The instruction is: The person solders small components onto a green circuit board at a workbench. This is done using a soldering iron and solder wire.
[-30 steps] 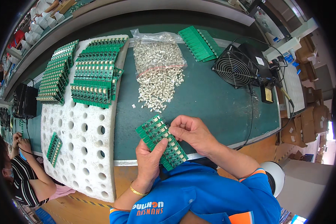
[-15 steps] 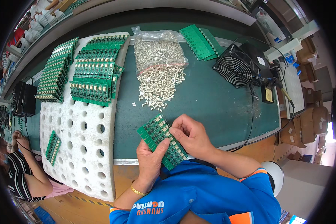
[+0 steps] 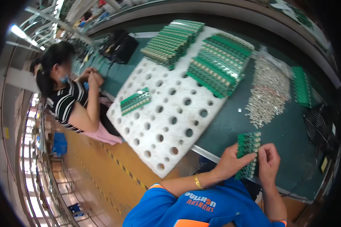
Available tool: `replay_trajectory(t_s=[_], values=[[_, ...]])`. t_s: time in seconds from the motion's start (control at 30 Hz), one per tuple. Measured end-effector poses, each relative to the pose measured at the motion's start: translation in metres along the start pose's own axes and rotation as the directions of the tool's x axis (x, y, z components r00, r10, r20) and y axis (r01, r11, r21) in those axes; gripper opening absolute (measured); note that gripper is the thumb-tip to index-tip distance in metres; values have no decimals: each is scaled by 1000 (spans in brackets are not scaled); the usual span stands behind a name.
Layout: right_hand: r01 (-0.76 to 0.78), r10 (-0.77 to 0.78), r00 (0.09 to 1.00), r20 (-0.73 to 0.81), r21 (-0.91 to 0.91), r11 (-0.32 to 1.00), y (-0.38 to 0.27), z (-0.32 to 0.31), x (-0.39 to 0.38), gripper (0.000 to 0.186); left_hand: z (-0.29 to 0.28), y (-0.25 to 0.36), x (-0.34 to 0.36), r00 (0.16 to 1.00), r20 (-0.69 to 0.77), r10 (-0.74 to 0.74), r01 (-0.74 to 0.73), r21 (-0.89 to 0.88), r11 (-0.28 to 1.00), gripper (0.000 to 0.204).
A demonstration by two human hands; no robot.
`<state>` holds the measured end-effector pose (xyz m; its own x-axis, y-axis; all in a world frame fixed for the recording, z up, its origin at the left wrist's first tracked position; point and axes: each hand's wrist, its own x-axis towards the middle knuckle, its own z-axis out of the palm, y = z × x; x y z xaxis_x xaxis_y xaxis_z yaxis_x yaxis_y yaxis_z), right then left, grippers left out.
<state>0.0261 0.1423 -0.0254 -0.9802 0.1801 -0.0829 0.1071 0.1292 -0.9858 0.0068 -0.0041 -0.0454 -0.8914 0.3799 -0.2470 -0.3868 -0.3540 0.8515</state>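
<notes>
My left hand [image 3: 229,162] grips a green circuit-board panel [image 3: 245,142] from its left, thumb across the rows of components. My right hand [image 3: 269,162] is at the panel's right edge with fingertips pinched; what lies between them is too small to make out. Above them, a heap of small white components [image 3: 262,111] spills from a clear plastic bag [image 3: 269,66] on the green bench [image 3: 227,125]. To the left, a white perforated foam sheet [image 3: 163,128] bears two stacks of assembled boards [image 3: 170,42] [image 3: 218,66] and one separate small panel [image 3: 135,101].
A co-worker [image 3: 75,109] in a striped top works at the left near a black box [image 3: 123,47]. Bare green boards [image 3: 300,87] lie right of the bag. A black fan [image 3: 312,126] stands at the right. Yellow-black tape [image 3: 121,162] marks the floor.
The view has swung left, moving the bench and my hands rightward in the picture and showing more of the co-worker and room. Both hands remain at the panel.
</notes>
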Motion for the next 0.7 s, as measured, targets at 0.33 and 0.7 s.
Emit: replay_trajectory(t_s=[0.33, 0.7], values=[[77, -77, 997, 12, 53, 996, 10, 9, -2, 16, -7, -1, -7, 999, 39, 16, -13, -70, 997, 28], [-65, 58, 991, 117, 55, 996, -3, -1, 12, 9, -6, 21, 0, 981, -114, -158, 157, -20, 987, 22]])
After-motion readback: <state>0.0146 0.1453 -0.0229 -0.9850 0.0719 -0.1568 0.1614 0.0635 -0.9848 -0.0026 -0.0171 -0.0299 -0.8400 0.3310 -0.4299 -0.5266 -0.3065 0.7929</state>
